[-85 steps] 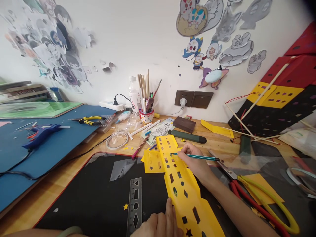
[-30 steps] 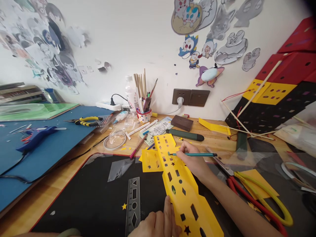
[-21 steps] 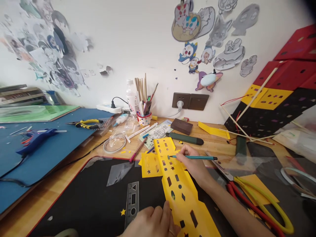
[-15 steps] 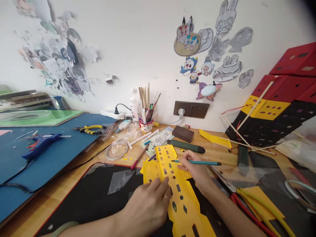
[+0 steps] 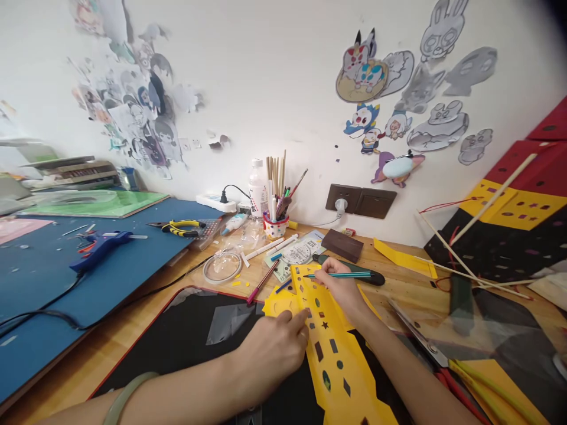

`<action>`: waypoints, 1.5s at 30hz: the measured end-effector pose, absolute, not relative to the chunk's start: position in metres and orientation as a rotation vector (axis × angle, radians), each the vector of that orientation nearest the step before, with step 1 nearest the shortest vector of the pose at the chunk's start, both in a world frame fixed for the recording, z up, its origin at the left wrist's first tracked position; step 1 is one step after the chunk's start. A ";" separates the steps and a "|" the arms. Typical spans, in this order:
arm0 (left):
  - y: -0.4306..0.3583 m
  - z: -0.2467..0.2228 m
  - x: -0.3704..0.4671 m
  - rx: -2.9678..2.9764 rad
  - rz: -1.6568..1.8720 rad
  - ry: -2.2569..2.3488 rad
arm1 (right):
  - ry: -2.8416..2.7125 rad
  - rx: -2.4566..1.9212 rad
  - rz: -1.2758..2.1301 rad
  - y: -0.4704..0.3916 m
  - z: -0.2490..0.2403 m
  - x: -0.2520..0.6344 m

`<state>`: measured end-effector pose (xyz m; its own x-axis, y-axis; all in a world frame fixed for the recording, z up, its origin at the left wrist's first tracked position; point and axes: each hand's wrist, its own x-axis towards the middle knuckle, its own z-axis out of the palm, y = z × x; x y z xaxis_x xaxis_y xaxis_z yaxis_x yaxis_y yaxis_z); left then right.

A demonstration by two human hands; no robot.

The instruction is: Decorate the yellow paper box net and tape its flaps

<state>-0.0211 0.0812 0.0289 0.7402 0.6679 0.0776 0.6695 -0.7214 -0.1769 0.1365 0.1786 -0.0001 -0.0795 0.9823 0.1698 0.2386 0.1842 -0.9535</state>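
Under the left hand (image 5: 270, 354), part of the yellow card (image 5: 330, 348) hidden.

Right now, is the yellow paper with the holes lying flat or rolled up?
Mostly flat. The yellow paper lies spread on the black mat, pressed by the left hand; the right hand holds a pencil.

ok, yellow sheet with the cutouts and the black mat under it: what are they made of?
Yellow sheet: looks like matte card or thin foam; clean-cut holes, holds creases. Black mat: probably a rubbery or vinyl cutting mat; flat, dull, red edge. Left hand presses the sheet; right hand holds a pencil.
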 end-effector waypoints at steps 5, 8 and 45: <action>0.113 0.026 -0.039 -2.685 -0.007 -1.253 | -1.533 -1.190 0.976 0.179 -0.002 0.136; 0.124 0.022 -0.045 -2.654 0.013 -1.309 | -1.568 -1.175 0.970 0.179 0.002 0.132; 0.131 0.017 -0.046 -2.697 0.083 -1.294 | -1.659 -1.324 0.805 0.180 0.004 0.124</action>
